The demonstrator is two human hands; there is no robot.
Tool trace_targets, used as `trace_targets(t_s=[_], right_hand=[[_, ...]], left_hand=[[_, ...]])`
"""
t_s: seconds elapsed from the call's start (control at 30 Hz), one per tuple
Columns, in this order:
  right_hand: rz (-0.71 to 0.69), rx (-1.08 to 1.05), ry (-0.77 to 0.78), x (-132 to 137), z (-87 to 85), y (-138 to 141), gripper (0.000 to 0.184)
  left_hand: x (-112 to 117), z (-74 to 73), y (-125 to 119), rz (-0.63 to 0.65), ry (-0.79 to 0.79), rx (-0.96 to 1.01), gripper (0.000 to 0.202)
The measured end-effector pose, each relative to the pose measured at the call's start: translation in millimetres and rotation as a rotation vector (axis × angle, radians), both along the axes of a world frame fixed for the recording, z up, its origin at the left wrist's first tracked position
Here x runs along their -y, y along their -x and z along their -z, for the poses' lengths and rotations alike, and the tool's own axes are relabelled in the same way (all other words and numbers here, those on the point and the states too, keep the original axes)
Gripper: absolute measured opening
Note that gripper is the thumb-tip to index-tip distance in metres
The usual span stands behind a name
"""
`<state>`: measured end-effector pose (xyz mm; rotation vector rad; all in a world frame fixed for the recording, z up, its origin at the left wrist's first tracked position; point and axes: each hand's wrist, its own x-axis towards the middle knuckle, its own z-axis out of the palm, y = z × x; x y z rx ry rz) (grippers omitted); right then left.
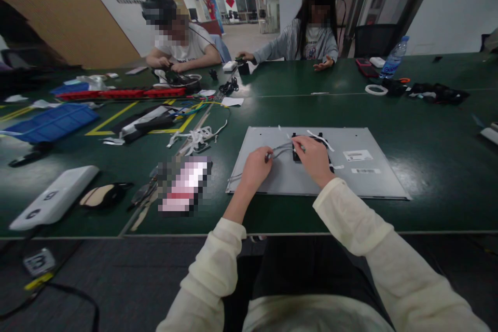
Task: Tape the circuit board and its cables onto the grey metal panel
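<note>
A flat grey metal panel (pixel 361 176) lies on the green table in front of me, with white labels on its right half. My left hand (pixel 256 166) rests on the panel's left part, fingers curled and pinching a thin grey cable (pixel 280 151). My right hand (pixel 313 158) is closed over the same cable beside a small black part (pixel 295 154) near the panel's middle. White strips (pixel 321 140) lie just beyond my right hand.
To my left lie a white device (pixel 54 197), a blue tray (pixel 50 122), a red strip (pixel 116 93) and loose white ties (pixel 194 137). Two people sit across the table. A water bottle (pixel 393 58), a tape roll (pixel 376 90) and black items (pixel 436 93) lie far right.
</note>
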<state>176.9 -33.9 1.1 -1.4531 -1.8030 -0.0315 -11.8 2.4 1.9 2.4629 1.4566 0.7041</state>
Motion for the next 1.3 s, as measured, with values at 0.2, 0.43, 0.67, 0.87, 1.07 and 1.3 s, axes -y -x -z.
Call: trace_targets(t_s=[0.2, 0.43, 0.67, 0.87, 1.07, 1.3], right_hand=[[-0.150, 0.391, -0.001, 5.3, 3.9, 12.8, 0.030], [-0.230, 0.556, 0.042, 8.0, 10.9, 18.9, 0.024], [-0.227, 0.564, 0.049, 9.9, 11.6, 19.6, 0.024], [-0.254, 0.580, 0.111, 7.7, 9.7, 20.5, 0.023], [-0.316, 0.552, 0.117, 18.1, 7.2, 22.9, 0.030], [-0.351, 0.503, 0.131, 45.5, 7.1, 18.1, 0.057]], left_hand=[[-3.3, 2.1, -0.3, 0.035, -0.057, -0.019, 0.017], [-4.5, 8.4, 2.7, -0.002, -0.070, -0.023, 0.014], [1.9, 5.8, -1.4, 0.054, -0.144, -0.083, 0.040], [0.6, 14.8, -0.2, 0.138, -0.086, -0.140, 0.048], [1.7, 14.0, -4.3, 0.058, -0.045, -0.176, 0.041], [2.2, 5.3, -13.8, -0.019, -0.089, -0.203, 0.029]])
